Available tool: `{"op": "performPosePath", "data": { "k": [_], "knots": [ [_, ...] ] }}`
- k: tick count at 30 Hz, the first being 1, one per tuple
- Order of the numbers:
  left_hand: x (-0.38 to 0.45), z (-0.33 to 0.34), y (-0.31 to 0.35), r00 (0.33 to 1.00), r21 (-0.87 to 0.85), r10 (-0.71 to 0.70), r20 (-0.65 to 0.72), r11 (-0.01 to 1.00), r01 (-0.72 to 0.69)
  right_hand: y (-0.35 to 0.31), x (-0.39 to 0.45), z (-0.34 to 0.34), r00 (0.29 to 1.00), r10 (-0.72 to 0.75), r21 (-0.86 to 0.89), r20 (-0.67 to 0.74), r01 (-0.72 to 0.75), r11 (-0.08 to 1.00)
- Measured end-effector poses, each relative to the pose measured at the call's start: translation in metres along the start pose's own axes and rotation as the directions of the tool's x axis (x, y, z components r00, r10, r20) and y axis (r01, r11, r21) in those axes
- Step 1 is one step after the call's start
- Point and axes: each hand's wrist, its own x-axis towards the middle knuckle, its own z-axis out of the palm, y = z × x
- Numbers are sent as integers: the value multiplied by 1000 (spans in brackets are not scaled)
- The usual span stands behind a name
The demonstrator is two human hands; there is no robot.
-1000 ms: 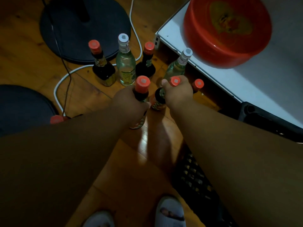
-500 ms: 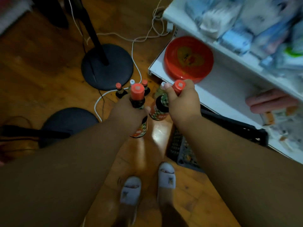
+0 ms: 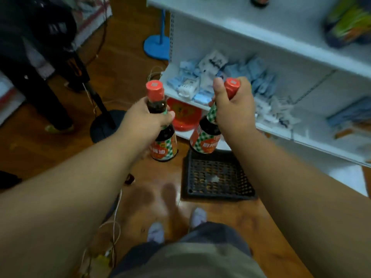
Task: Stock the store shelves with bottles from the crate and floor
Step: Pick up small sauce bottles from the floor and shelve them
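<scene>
My left hand (image 3: pixel 143 119) grips the neck of a dark sauce bottle (image 3: pixel 163 143) with a red cap and a red-and-green checked label. My right hand (image 3: pixel 233 106) is closed around the neck of a second, matching bottle (image 3: pixel 205 140). Both bottles hang upright in the air above the wooden floor, side by side and apart. A black plastic crate (image 3: pixel 217 177) lies on the floor just below the right bottle. White store shelves (image 3: pixel 271 47) rise to the right and ahead of my hands.
The middle shelf holds blue and white packets (image 3: pixel 220 77). A red bowl (image 3: pixel 186 117) sits on the lowest shelf. A black stand base (image 3: pixel 107 125), a blue stand base (image 3: pixel 156 47) and white cables (image 3: pixel 112 227) are on the floor. My feet (image 3: pixel 176 223) stand by the crate.
I have stood up, lifting both bottles from the floor to shelf height. The remaining floor bottles have dropped out of view and more shelves have come into view.
</scene>
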Motion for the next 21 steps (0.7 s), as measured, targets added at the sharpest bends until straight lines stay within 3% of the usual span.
{"op": "performPosePath", "data": {
  "k": [3, 9, 21],
  "knots": [
    [-13, 19, 33, 997, -20, 71, 35, 997, -70, -17, 15, -45, 997, -35, 31, -67, 38, 999],
    [-10, 86, 100, 959, 98, 279, 37, 954, -282, -31, 62, -119, 984, -38, 168, -173, 68, 983],
    [32, 209, 182, 972, 61, 233, -19, 971, -231, -5, 170, -192, 982, -37, 151, -183, 65, 986]
  ]
}}
